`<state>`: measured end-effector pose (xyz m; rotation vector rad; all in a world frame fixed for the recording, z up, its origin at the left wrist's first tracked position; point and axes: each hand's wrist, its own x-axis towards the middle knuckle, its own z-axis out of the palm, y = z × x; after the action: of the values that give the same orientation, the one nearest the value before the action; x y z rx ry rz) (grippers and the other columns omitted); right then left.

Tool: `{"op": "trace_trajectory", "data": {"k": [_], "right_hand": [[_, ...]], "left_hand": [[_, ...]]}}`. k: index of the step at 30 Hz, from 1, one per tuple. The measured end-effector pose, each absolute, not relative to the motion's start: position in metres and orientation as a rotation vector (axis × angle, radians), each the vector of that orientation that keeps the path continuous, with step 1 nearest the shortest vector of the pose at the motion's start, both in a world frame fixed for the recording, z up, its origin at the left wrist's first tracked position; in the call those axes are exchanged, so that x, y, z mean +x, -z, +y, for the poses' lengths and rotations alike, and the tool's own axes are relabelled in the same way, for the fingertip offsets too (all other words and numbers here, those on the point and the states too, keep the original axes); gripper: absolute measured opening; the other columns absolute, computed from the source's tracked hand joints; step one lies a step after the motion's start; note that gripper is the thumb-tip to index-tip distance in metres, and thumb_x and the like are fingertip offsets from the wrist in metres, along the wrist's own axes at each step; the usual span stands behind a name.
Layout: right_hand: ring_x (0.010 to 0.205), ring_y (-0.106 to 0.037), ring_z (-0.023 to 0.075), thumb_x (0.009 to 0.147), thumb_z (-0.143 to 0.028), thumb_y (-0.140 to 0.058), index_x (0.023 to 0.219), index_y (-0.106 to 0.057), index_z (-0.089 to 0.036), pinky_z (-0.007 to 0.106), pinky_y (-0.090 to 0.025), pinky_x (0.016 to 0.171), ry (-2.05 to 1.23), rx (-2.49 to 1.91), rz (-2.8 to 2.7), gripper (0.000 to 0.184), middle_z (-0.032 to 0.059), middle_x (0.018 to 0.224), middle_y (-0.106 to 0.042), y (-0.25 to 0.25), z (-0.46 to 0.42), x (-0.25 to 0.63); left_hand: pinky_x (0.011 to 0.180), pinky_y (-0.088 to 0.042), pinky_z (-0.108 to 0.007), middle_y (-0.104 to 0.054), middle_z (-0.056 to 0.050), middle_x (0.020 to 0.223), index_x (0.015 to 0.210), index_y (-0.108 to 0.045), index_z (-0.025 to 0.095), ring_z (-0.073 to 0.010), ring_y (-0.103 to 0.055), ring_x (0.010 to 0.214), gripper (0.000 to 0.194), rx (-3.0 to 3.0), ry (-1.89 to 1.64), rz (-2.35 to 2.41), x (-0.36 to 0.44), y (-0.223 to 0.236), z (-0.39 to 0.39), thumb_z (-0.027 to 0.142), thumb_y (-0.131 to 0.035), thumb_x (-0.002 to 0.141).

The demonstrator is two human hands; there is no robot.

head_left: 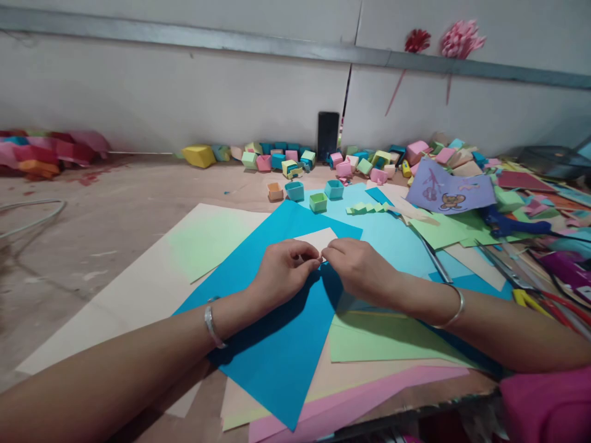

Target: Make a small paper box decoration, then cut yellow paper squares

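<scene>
Two hands are meeting over the blue sheet (277,326), and both of mine are working the same little piece of pale paper (323,235)! My left grip (286,271) is closing thumb against fingers on its near edge, while my right grip (362,267) is pinching right alongside, the fingertips of both hands almost touching. The paper is sticking out beyond my fingers, on the side away from me, with one corner pointing toward the wall (184,92); its near edge is partly hiding behind my fingertips, so I can't tell exactly how it is folding there.

Just past the far corner of the blue sheet, four small open boxes are sitting close together: an orange box (275,192), a green box (318,202) and two light-blue ones, and a zigzag green strip (368,209) is lying to their right. Farther back, a dark phone (328,135) is leaning upright among a row of colored paper blocks. Over on my right, scissors (508,272) are resting among more paper, and a green sheet (378,344) is lying beneath my right forearm on the surface (120,203).
</scene>
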<state>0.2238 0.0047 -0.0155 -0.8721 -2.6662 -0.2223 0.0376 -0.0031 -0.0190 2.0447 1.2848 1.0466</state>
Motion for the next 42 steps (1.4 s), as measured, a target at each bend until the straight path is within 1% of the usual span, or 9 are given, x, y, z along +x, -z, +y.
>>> {"op": "trace_trajectory", "data": {"k": [4, 9, 12, 23, 28, 31, 34, 39, 42], "right_hand": [[0.066, -0.052, 0.0163, 0.086, -0.005, -0.049, 0.078, -0.065, -0.013, 0.029, -0.030, 0.058, 0.104, -0.867, -2.717, 0.019, 0.0073, 0.074, -0.063, 0.010, 0.014, 0.228], [0.072, -0.059, 0.0141, 0.091, -0.018, -0.057, 0.079, -0.068, -0.015, 0.025, -0.036, 0.063, -0.198, -0.826, -2.715, 0.017, 0.0050, 0.078, -0.070, 0.005, 0.028, 0.231], [0.074, -0.058, 0.0146, 0.092, -0.019, -0.053, 0.082, -0.067, -0.015, 0.026, -0.036, 0.064, -0.173, -0.837, -2.701, 0.018, 0.0065, 0.082, -0.070, 0.004, 0.028, 0.232], [0.059, -0.048, 0.0143, 0.080, -0.015, -0.046, 0.067, -0.060, -0.017, 0.028, -0.033, 0.057, -0.205, -0.644, -2.579, 0.019, 0.0037, 0.063, -0.059, 0.009, 0.015, 0.227], [0.055, -0.045, 0.0122, 0.086, -0.019, -0.051, 0.056, -0.055, -0.017, 0.027, -0.033, 0.055, -0.362, -0.663, -2.371, 0.030, 0.0008, 0.055, -0.054, 0.011, 0.018, 0.225], [0.062, -0.056, 0.0120, 0.090, -0.026, -0.058, 0.070, -0.068, -0.016, 0.025, -0.040, 0.059, -0.542, -0.704, -2.188, 0.024, 0.0024, 0.066, -0.067, 0.012, 0.026, 0.226], [0.070, -0.063, 0.0132, 0.090, -0.030, -0.062, 0.084, -0.074, -0.017, 0.025, -0.046, 0.065, -0.638, -0.728, -2.106, 0.019, 0.0043, 0.078, -0.073, 0.014, 0.032, 0.226], [0.066, -0.060, 0.0119, 0.088, -0.033, -0.064, 0.091, -0.074, -0.017, 0.024, -0.045, 0.061, -0.699, -0.820, -2.115, 0.019, 0.0040, 0.079, -0.073, 0.013, 0.030, 0.227], [0.061, -0.055, 0.0102, 0.090, -0.029, -0.059, 0.080, -0.073, -0.015, 0.023, -0.040, 0.057, -0.699, -0.895, -2.105, 0.022, 0.0026, 0.072, -0.069, 0.011, 0.025, 0.225]], "left_hand": [[0.063, -0.048, -0.024, -0.073, -0.002, 0.074, 0.071, -0.070, 0.019, -0.0154, -0.065, 0.071, 0.009, 2.113, -1.055, 1.245, 0.036, 0.021, -0.002, 0.012, -0.067, 0.075], [0.066, -0.048, -0.025, -0.074, -0.002, 0.076, 0.077, -0.072, 0.019, -0.0159, -0.066, 0.073, 0.008, 2.229, -1.059, 1.124, 0.035, 0.020, -0.001, 0.011, -0.069, 0.077], [0.067, -0.048, -0.027, -0.074, -0.003, 0.078, 0.078, -0.072, 0.019, -0.0168, -0.066, 0.074, 0.009, 2.256, -1.058, 1.153, 0.035, 0.018, -0.001, 0.011, -0.069, 0.078], [0.065, -0.046, -0.028, -0.075, -0.001, 0.075, 0.073, -0.074, 0.023, -0.0188, -0.066, 0.072, 0.008, 2.034, -0.833, 1.297, 0.039, 0.013, -0.006, 0.018, -0.068, 0.074], [0.063, -0.047, -0.027, -0.071, -0.001, 0.072, 0.071, -0.070, 0.021, -0.0171, -0.063, 0.069, 0.006, 1.901, -0.924, 1.237, 0.039, 0.008, -0.004, 0.025, -0.068, 0.074], [0.056, -0.046, -0.025, -0.067, -0.001, 0.069, 0.082, -0.066, 0.017, -0.0148, -0.060, 0.062, 0.018, 1.549, -1.025, 1.178, 0.040, 0.006, -0.002, 0.034, -0.069, 0.075], [0.053, -0.046, -0.024, -0.065, -0.001, 0.072, 0.084, -0.064, 0.016, -0.0126, -0.059, 0.058, 0.027, 1.280, -1.076, 1.104, 0.038, 0.007, 0.001, 0.036, -0.076, 0.071], [0.055, -0.046, -0.024, -0.063, 0.001, 0.062, 0.078, -0.065, 0.017, -0.0115, -0.058, 0.055, 0.022, 1.185, -1.047, 1.072, 0.036, 0.009, 0.004, 0.033, -0.077, 0.070], [0.053, -0.045, -0.022, -0.063, 0.002, 0.063, 0.079, -0.065, 0.017, -0.0103, -0.057, 0.054, 0.023, 1.191, -1.055, 1.075, 0.037, 0.008, 0.002, 0.033, -0.079, 0.069]]}}
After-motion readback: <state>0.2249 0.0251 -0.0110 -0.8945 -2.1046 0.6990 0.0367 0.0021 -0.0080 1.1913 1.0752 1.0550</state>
